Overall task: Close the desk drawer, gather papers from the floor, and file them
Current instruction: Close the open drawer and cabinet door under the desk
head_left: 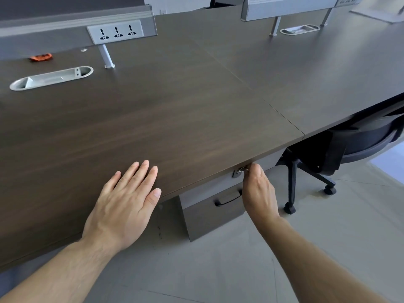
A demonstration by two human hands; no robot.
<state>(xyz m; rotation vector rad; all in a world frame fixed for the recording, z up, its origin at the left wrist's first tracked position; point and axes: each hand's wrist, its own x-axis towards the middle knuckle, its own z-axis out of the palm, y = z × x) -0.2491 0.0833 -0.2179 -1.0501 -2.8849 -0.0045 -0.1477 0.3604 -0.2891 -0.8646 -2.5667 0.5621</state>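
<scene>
A grey drawer unit [209, 217] hangs under the dark wooden desk [153, 110], near its front right corner. The drawer front sits flush and carries a black handle [227, 199]. Above it is a small metal lock [237, 171] with a key [245, 169] in it. My right hand [259, 189] pinches that key with fingers closed. My left hand [126, 206] lies flat on the desk top near the front edge, fingers spread slightly, holding nothing. No papers are in view.
A black wheeled office chair [328, 154] stands tucked under the neighbouring desk at right. On the desk are a grey cable grommet [51, 78], a socket strip [115, 31] on a partition, and a small orange object [41, 57]. Grey tiled floor [229, 270] lies below.
</scene>
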